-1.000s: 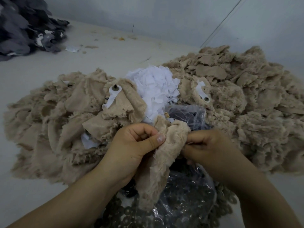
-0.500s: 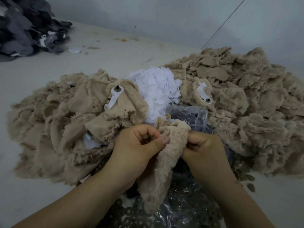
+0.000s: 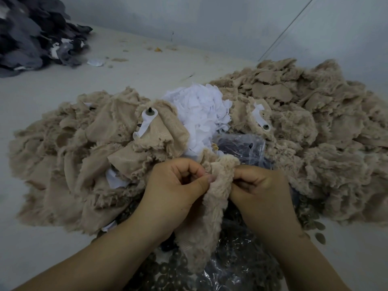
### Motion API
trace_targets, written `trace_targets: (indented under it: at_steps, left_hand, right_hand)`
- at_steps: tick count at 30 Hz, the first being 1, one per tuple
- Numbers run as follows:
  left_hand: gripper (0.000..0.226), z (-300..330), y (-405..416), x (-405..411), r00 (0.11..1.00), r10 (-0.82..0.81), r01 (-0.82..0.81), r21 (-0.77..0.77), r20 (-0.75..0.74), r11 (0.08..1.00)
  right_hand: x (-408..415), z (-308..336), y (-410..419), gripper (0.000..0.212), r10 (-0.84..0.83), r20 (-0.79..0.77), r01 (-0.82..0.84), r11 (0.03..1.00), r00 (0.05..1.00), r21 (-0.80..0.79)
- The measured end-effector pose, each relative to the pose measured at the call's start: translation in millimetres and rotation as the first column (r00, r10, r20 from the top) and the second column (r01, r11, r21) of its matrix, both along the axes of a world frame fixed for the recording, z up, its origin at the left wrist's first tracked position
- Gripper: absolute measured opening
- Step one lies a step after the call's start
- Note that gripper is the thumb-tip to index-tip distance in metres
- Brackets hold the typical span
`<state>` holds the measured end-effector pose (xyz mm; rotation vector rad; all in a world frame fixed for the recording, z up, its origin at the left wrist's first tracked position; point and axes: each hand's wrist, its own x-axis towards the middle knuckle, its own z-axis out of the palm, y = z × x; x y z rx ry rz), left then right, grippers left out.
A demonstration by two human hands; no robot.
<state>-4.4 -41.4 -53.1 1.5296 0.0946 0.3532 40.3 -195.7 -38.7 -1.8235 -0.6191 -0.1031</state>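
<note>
The right forearm has swung in closer to the body since a second ago, and the left thumb has crept slightly further onto the cloth; otherwise the two bare hands stay where they were. The left grip (image 3: pixel 176 185) is pinched, thumb pressed against curled fingers, on the top edge of a beige plush piece (image 3: pixel 216 198). The right grip (image 3: pixel 260 185) pinches the same edge from the other side, fingers curled in. The piece is shaggy, sandy-coloured fake fur, folded at the top and hanging down between the wrists. It is held low in the centre, above a clear plastic bag (image 3: pixel 245 148) of dark parts and a scatter of dark round discs (image 3: pixel 168 271). Heaps of matching beige pieces lie to the left (image 3: pixel 69 156) and right (image 3: pixel 315 143) on the pale desk (image 3: pixel 147 66), with white scraps (image 3: pixel 199 110) between them.
</note>
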Motion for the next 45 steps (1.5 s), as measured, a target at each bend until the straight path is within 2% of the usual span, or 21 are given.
trace_targets:
  at_steps: [4,7,9,11,14,18,20,23,27,30,37,41,43,45]
  left_hand:
    - [0.015,1,0,-1,1.000,-0.017,0.017,0.014,0.002,1.000]
    - [0.016,2,-1,-1,1.000,-0.021,0.021,0.025,0.007,0.999]
    - [0.010,2,0,-1,1.000,-0.027,0.026,0.041,0.001,0.999]
    - [0.014,1,1,0,1.000,-0.017,0.018,0.069,-0.007,0.997]
    - [0.016,3,1,0,1.000,-0.006,0.006,0.120,0.000,0.993]
    - [0.020,6,1,-1,1.000,0.015,-0.019,0.191,0.019,0.982]
    - [0.018,7,0,-2,1.000,0.008,-0.012,0.210,0.021,0.978]
    - [0.018,6,0,-2,1.000,-0.019,0.020,0.128,-0.009,0.992]
    - [0.008,7,-1,-2,0.997,-0.072,0.067,-0.126,-0.039,0.990]
    - [0.014,7,-2,-1,0.997,-0.075,0.067,-0.199,-0.034,0.978]
    - [0.019,6,-3,-1,0.999,-0.042,0.038,-0.133,-0.031,0.990]
    - [0.006,7,-2,-2,0.997,-0.058,0.052,-0.127,-0.047,0.991]
    - [0.007,5,-2,-1,0.997,-0.061,0.055,-0.109,-0.053,0.993]
    - [0.007,4,-2,0,0.998,-0.052,0.047,-0.094,-0.048,0.994]
  right_hand:
    - [6,-10,-1,0.013,-0.062,0.104,0.072,0.993,0.993,-0.098]
    - [8,-14,-1,0.024,-0.092,0.177,0.120,0.981,0.980,-0.152]
    - [5,-11,-1,0.017,-0.090,0.127,0.103,0.990,0.988,-0.094]
    - [4,-9,-1,0.008,-0.066,0.075,0.070,0.996,0.995,-0.056]
    - [4,-8,-1,0.021,-0.035,0.066,0.040,0.997,0.997,-0.071]
    - [0,-2,-1,0.045,0.020,-0.050,-0.018,0.999,0.999,0.050]
    - [-2,0,0,0.056,0.000,-0.073,0.004,0.999,0.997,0.053]
    - [0,-3,-1,0.052,-0.057,-0.171,0.075,0.992,0.984,0.099]
    - [0,-1,0,0.069,-0.082,-0.297,0.128,0.982,0.951,0.138]
    - [-1,-2,1,0.062,-0.071,-0.331,0.131,0.978,0.941,0.163]
    - [0,0,1,0.047,-0.077,-0.311,0.123,0.984,0.947,0.132]
    - [0,1,0,0.058,-0.059,-0.320,0.103,0.987,0.946,0.123]
    - [0,1,0,0.066,-0.053,-0.318,0.096,0.988,0.947,0.123]
    - [-1,1,0,0.063,-0.055,-0.291,0.097,0.986,0.955,0.134]
